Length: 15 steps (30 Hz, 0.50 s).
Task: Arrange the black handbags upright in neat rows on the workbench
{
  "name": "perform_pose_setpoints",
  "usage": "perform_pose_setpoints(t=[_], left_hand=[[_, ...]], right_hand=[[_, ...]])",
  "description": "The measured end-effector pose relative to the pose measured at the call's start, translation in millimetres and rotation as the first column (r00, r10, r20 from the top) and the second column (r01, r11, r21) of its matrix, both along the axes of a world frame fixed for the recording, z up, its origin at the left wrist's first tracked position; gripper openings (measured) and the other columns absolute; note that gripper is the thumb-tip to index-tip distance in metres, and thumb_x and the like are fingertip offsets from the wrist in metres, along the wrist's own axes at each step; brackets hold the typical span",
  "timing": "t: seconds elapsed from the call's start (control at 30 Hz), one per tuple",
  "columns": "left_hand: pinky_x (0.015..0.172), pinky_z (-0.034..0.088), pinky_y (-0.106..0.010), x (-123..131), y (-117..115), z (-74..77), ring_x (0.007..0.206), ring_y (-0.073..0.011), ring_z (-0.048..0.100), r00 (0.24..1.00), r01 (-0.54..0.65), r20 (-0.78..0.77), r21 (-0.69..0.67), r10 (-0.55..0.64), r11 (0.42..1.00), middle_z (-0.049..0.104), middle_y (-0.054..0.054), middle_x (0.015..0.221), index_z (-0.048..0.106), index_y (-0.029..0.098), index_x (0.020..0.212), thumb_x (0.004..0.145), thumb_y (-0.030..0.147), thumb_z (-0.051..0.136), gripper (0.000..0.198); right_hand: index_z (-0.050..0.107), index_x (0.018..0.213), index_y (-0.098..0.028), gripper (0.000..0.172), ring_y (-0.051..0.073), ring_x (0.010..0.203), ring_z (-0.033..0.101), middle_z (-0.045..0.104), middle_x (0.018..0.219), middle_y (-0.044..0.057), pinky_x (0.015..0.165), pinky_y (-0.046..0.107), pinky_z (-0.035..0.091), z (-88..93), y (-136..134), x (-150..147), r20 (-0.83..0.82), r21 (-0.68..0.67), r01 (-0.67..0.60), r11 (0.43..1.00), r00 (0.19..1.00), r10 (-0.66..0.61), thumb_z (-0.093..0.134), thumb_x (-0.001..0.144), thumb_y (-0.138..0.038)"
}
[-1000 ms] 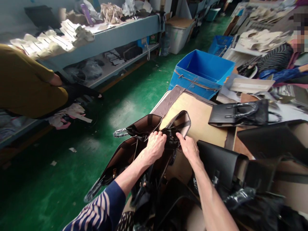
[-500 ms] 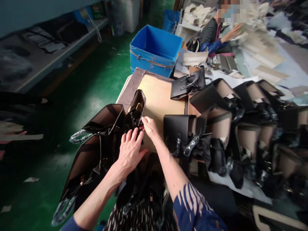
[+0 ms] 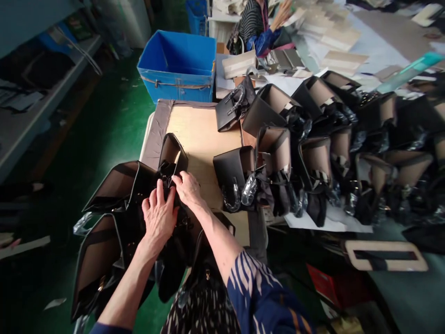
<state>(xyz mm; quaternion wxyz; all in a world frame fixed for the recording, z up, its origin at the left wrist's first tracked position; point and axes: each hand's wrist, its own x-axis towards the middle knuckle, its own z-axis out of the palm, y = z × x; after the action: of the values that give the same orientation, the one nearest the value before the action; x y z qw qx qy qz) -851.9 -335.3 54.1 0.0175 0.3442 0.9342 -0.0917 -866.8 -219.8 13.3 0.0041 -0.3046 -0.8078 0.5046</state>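
A small black handbag with a tan lining stands upright at the left of the padded board, its top gaping. My right hand pinches the near edge of this bag between thumb and fingers. Spread across the dark material just left of it, my left hand has its fingers apart; what lies beneath its palm is hidden. Two larger black handbags, one upper and one lower, sit to the left of that hand, also gaping. Another black handbag is partly covered by my right forearm.
A tan-topped board lies in front of me, a blue bin beyond it. Rows of black handbags with plastic-wrapped handles fill the right. A co-worker's sleeve shows at the back. Green floor lies left.
The view has swung right, so most things sit further left. My hands stay at the small handbag, the left with fingers spread and the right still pinching the edge.
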Motion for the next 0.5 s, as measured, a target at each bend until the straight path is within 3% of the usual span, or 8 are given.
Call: perform_pose_setpoints(t=[0.17,0.4,0.5], left_hand=[[0.097,0.04,-0.05,-1,0,2.4,0.129,-0.0378,0.039,0.999,-0.006,0.04,-0.002,0.007,1.0,0.028,-0.022,0.152,0.05,0.017,0.136,0.084,0.024,0.06,0.054],[0.107,0.033,-0.051,1,0,3.3,0.136,-0.035,0.035,1.0,-0.018,0.026,0.076,0.016,0.997,0.023,-0.015,0.156,0.041,0.023,0.143,0.083,0.014,0.056,0.063],[0.105,0.037,-0.046,-7,3,5.0,0.132,-0.031,0.041,0.997,-0.001,0.079,0.072,-0.005,0.997,0.027,-0.01,0.156,0.039,0.021,0.144,0.081,0.013,0.056,0.066]], right_hand=[[0.063,0.1,-0.017,0.031,0.022,0.097,0.06,0.063,0.105,0.008,0.088,0.045,0.049,-5.5,6,2,-0.01,0.003,-0.031,1.0,0.999,0.031,0.052,0.095,-0.045],[0.061,0.105,-0.015,0.027,0.022,0.096,0.061,0.063,0.103,0.007,0.085,0.044,0.05,3.5,6,11,0.032,0.07,-0.019,0.997,0.999,0.017,0.052,0.096,-0.039],[0.061,0.105,-0.015,0.025,0.021,0.095,0.062,0.063,0.103,0.007,0.084,0.043,0.052,9.1,5,11,0.02,0.125,-0.04,0.991,0.999,0.038,0.052,0.096,-0.036]])
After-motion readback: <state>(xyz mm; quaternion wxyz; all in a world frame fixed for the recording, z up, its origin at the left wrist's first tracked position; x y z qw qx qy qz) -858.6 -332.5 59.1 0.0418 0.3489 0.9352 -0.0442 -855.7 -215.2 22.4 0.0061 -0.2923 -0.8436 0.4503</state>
